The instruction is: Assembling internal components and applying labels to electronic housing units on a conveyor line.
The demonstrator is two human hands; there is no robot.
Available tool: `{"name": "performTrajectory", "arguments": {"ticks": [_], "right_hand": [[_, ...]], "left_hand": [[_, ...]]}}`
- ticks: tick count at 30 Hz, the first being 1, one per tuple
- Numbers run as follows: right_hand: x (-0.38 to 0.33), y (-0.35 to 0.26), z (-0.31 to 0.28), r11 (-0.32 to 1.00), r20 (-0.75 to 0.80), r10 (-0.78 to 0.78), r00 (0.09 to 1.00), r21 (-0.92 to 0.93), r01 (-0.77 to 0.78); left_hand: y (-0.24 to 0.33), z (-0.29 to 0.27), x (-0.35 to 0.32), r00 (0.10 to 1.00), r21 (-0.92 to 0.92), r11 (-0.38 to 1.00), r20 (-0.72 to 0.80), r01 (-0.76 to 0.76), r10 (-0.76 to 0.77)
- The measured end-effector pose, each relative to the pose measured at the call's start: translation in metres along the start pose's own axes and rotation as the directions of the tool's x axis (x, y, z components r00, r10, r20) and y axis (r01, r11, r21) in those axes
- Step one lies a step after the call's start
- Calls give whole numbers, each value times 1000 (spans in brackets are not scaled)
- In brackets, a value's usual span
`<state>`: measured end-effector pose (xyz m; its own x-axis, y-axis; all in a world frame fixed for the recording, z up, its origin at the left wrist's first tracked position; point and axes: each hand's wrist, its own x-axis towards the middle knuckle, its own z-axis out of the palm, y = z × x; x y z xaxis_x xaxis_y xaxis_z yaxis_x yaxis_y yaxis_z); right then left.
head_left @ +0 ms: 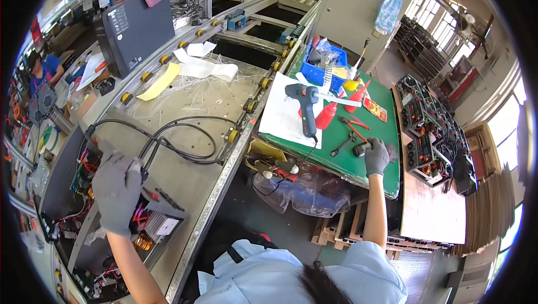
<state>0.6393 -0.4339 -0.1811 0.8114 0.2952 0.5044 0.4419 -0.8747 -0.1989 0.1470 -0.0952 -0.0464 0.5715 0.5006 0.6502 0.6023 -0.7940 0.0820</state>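
My left hand [116, 192], in a grey glove, is over an open metal housing [84, 242] with circuit boards, coils and coloured wires. Its fingers are bent beside a looped black cable [185, 124]; what they close on is hidden. Beside it sits a finned grey heat sink [168, 223]. My right hand [376, 158], also gloved, is closed at a short dark cylindrical object [360, 149] on the green mat [347, 166]. Just left of it lie red-handled pliers [354, 123] and a dark hand tool [342, 144]. A glue gun [305, 105] rests on white paper [277, 99].
Red bottles [326, 115] and a blue bin [324, 66] stand on the mat. A roller conveyor [263, 82] runs along the left, with a dark case [137, 32] beyond it. Assembled black units [428, 130] are stacked at right. Another person [45, 71] is at far left.
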Motion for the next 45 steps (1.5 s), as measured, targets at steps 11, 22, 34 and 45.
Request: {"name": "performTrajectory", "arguments": {"ticks": [11, 22, 34, 45], "right_hand": [[18, -13, 37, 526, 335, -805, 490, 18, 850], [-19, -104, -87, 587, -616, -141, 775, 579, 566], [-74, -407, -141, -457, -364, -510, 780, 882, 112], [-99, -467, -142, -613, -569, -700, 432, 788, 45]], "left_hand": [[5, -41, -63, 877, -228, 953, -393, 199, -277], [44, -45, -100, 896, 205, 873, -56, 442, -440], [47, -6, -91, 878, -50, 877, 7, 478, -478], [38, -6, -89, 916, -18, 921, -100, 389, -389]]}}
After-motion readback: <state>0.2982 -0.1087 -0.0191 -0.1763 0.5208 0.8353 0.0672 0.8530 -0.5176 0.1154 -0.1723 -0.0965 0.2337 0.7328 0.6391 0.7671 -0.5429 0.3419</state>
